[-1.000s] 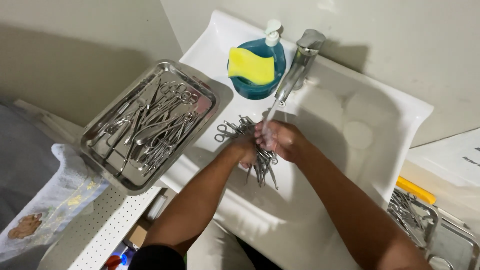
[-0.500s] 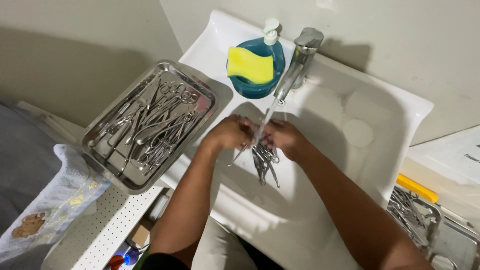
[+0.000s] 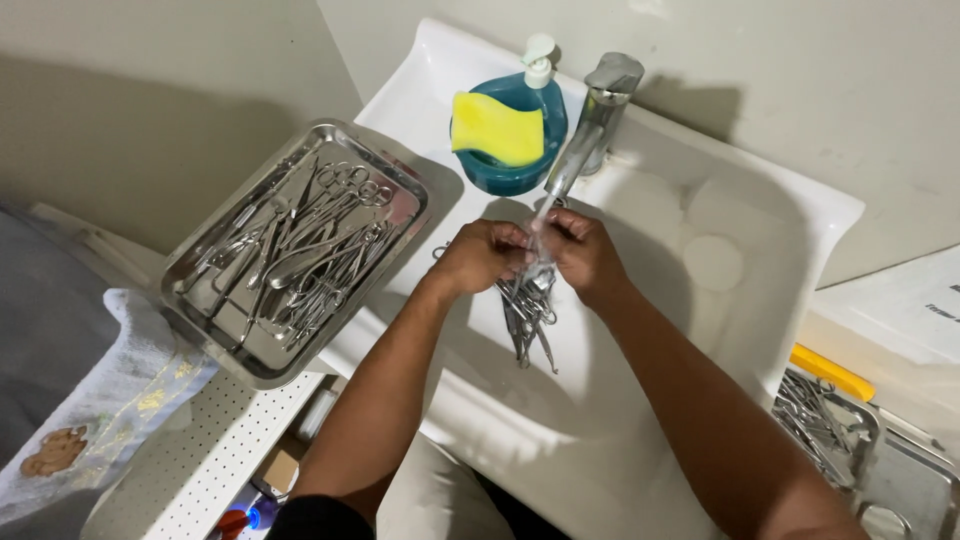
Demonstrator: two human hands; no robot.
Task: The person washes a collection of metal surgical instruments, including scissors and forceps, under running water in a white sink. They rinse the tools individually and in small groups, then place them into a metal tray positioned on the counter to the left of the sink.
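Both hands, left hand point(image 3: 485, 255) and right hand point(image 3: 585, 255), clench a bundle of steel instruments point(image 3: 528, 310) under the tap point(image 3: 590, 120), rinsing; next likely means turning the bundle beneath it

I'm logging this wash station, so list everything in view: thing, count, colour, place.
sink: one, white, centre.
tap: one, silver, running, at the sink's back edge.
soap dispenser: one, blue with a white pump, left of the tap.
sponge: one, yellow, on the dispenser.
metal tray: one, steel, left of the sink, full of instruments.
bundle of instruments: one, steel, under the water.
towel: one, pale, lower left.
second tray: one, steel, lower right.
left hand: holding the bundle.
right hand: holding the bundle.
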